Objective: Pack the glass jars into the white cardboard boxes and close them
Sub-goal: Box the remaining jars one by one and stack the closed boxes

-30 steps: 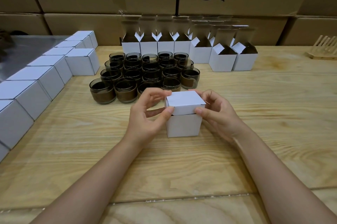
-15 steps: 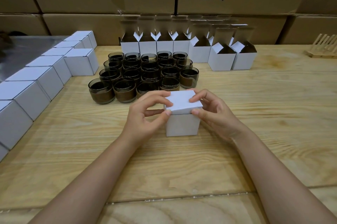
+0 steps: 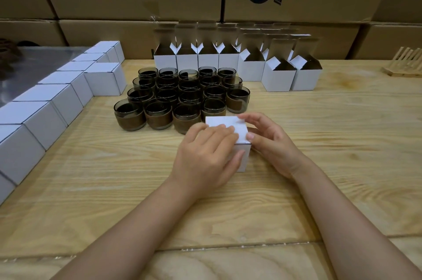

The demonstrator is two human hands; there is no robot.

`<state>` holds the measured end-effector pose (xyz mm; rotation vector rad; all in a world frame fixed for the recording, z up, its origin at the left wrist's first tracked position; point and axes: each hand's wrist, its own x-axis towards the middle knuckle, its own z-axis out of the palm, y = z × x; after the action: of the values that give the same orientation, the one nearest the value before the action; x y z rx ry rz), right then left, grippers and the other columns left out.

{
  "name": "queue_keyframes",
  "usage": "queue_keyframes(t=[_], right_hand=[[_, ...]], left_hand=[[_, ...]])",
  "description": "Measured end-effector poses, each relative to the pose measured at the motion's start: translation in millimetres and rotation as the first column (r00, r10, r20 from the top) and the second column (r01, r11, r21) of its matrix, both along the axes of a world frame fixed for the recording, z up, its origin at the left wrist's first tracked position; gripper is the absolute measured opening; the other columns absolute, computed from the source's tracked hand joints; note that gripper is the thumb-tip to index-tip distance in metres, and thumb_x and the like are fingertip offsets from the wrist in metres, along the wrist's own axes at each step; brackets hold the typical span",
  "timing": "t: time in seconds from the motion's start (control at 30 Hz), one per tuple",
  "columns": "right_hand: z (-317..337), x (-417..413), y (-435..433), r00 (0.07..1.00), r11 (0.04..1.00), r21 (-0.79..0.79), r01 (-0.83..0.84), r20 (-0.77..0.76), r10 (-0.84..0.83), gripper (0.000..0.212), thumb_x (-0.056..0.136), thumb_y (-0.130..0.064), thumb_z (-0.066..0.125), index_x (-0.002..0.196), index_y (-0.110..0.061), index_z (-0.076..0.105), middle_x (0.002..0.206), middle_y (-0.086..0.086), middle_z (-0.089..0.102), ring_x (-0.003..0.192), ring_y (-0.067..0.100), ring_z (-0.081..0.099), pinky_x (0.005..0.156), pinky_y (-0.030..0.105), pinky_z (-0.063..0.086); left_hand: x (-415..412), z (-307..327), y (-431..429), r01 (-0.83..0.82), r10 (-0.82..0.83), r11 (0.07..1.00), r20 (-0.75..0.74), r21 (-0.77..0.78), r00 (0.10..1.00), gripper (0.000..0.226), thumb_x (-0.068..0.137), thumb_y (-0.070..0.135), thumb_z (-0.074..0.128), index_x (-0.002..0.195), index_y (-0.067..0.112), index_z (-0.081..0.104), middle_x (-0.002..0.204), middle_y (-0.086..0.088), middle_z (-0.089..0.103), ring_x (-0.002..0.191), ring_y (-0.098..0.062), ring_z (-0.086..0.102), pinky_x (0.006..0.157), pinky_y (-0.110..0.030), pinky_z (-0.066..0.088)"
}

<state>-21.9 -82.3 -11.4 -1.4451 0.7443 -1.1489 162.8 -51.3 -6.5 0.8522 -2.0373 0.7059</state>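
Between left hand [image 3: 205, 156] and right hand [image 3: 271, 142], closed white box [image 3: 230, 125], contents hidden.

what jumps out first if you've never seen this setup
Dead centre, the left hand and right hand hold a closed white box on the wooden table. Just behind it stands a tight cluster of dark glass jars, backed by a row of open white boxes. Finished closed boxes line the left edge.
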Motion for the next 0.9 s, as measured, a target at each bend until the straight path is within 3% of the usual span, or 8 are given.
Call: queue_keyframes(t=[0.1, 0.2, 0.33, 0.47, 0.6, 0.77, 0.9], right_hand=[[-3.0, 0.6, -2.2, 0.996, 0.993, 0.083, 0.088, 0.024, -0.090, 0.044, 0.080, -0.021, 0.057, 0.123, -0.016, 0.054, 0.124, 0.009, 0.059, 0.114, 0.026, 0.057, 0.100, 0.043, 0.043], [-4.7, -1.0, -4.7, 0.987, 0.981, 0.137, 0.135, 0.064, -0.144, 0.042, 0.080, -0.025, 0.055, 0.120, -0.013, 0.057, 0.119, 0.011, 0.061, 0.110, 0.027, 0.058, 0.099, 0.045, 0.044], [-6.7, -0.8, -6.5, 0.990, 0.985, 0.126, 0.122, 0.060, -0.130, 0.038, 0.081, -0.025, 0.053, 0.114, -0.009, 0.060, 0.110, 0.014, 0.065, 0.099, 0.026, 0.062, 0.090, 0.037, 0.049], [-8.3, -1.0, -7.7, 0.991, 0.987, 0.115, 0.116, 0.058, -0.124, 0.035, 0.082, -0.025, 0.051, 0.111, -0.009, 0.062, 0.107, 0.017, 0.065, 0.094, 0.025, 0.064, 0.086, 0.034, 0.051], [-8.1, -0.6, -7.7, 0.990, 0.985, 0.120, 0.127, 0.044, -0.133, 0.035, 0.082, -0.025, 0.052, 0.110, -0.007, 0.063, 0.107, 0.019, 0.065, 0.095, 0.027, 0.064, 0.086, 0.034, 0.051], [-7.8, -0.4, -7.5, 0.988, 0.982, 0.130, 0.138, 0.046, -0.144, 0.035, 0.081, -0.020, 0.056, 0.111, -0.004, 0.062, 0.105, 0.019, 0.066, 0.094, 0.027, 0.063, 0.087, 0.036, 0.050], [-8.1, -0.2, -8.9, 0.986, 0.978, 0.143, 0.153, 0.050, -0.162, 0.031, 0.083, -0.010, 0.050, 0.111, -0.002, 0.061, 0.100, 0.018, 0.066, 0.088, 0.026, 0.061, 0.083, 0.034, 0.050]], left_hand=[[5.1, 7.5, 6.1, -0.030, 0.030, 0.999, -0.001, -0.014, 1.000, 0.033, 0.086, 0.033, 0.061, 0.070, 0.005, 0.066, 0.068, -0.008, 0.063, 0.062, -0.028, 0.059, 0.056, -0.038, 0.046], [28.9, 9.2, 15.8, -0.044, 0.046, 0.998, 0.023, -0.051, 0.999, 0.039, 0.086, 0.035, 0.061, 0.061, 0.005, 0.059, 0.060, -0.009, 0.055, 0.054, -0.027, 0.052, 0.050, -0.038, 0.042], [88.6, 5.2, 28.8, -0.090, 0.096, 0.993, 0.083, -0.078, 0.992, 0.040, 0.085, 0.035, 0.057, 0.061, 0.003, 0.057, 0.067, -0.013, 0.059, 0.056, -0.029, 0.055, 0.054, -0.040, 0.039], [154.2, 3.6, 29.9, -0.270, 0.283, 0.955, 0.105, -0.121, 0.953, 0.036, 0.086, 0.034, 0.054, 0.067, 0.004, 0.054, 0.080, -0.015, 0.062, 0.068, -0.030, 0.050, 0.060, -0.038, 0.038], [198.4, -2.1, 13.1, -0.491, 0.491, 0.871, 0.047, -0.002, 0.870, 0.034, 0.089, 0.032, 0.045, 0.074, 0.003, 0.054, 0.080, -0.015, 0.064, 0.058, -0.035, 0.058, 0.054, -0.042, 0.043], [222.1, -2.9, -29.4, -0.626, 0.628, 0.778, 0.027, -0.039, 0.778, 0.025, 0.092, 0.025, 0.047, 0.079, 0.006, 0.056, 0.076, -0.014, 0.062, 0.074, -0.036, 0.058, 0.070, -0.045, 0.038], [225.3, 4.3, -66.9, -0.669, 0.673, 0.729, 0.031, 0.147, 0.739, 0.025, 0.089, 0.021, 0.046, 0.081, 0.001, 0.058, 0.078, -0.021, 0.063, 0.077, -0.040, 0.055, 0.065, -0.045, 0.036]])
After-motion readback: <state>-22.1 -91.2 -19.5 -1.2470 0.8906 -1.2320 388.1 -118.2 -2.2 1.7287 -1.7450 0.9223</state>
